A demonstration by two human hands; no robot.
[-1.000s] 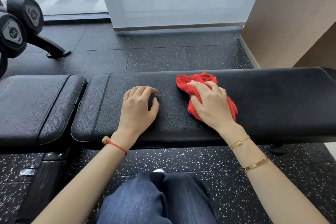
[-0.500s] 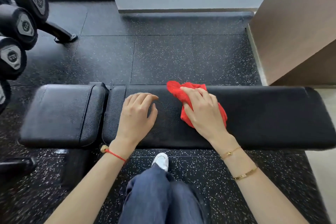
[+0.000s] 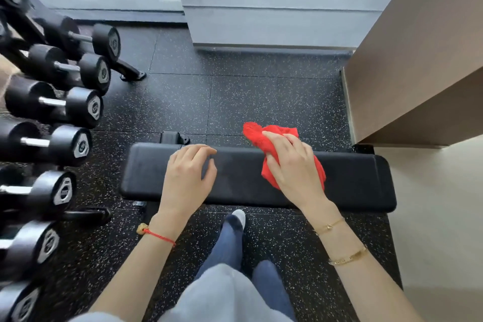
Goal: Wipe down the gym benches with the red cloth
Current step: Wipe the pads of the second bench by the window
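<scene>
Nearest the camera are the person's blue trouser legs [image 3: 230,248] and one white shoe tip [image 3: 239,215] on the speckled black floor [image 3: 183,102], with both bare forearms reaching forward over them. The left wrist wears a red string bracelet [image 3: 159,236], the right wrist two gold bracelets [image 3: 347,256]. Beyond them lies the black padded bench [image 3: 360,180], its surface running left to right across the view. The left hand [image 3: 188,175] sits over the left part of the surface, its grip loose, fingers lightly bent and holding nothing; whether it touches the pad I cannot tell. The right hand [image 3: 292,165] has its grip closed round the red cloth [image 3: 264,138], thumb and fingers wrapped over the bunched fabric, which sits over the far edge of the surface and hangs out on both sides of the hand. Further left stands a rack of black dumbbells [image 3: 65,144]. Furthest off are a grey wall panel [image 3: 274,8] and, to the right, a brown wall [image 3: 418,60]
</scene>
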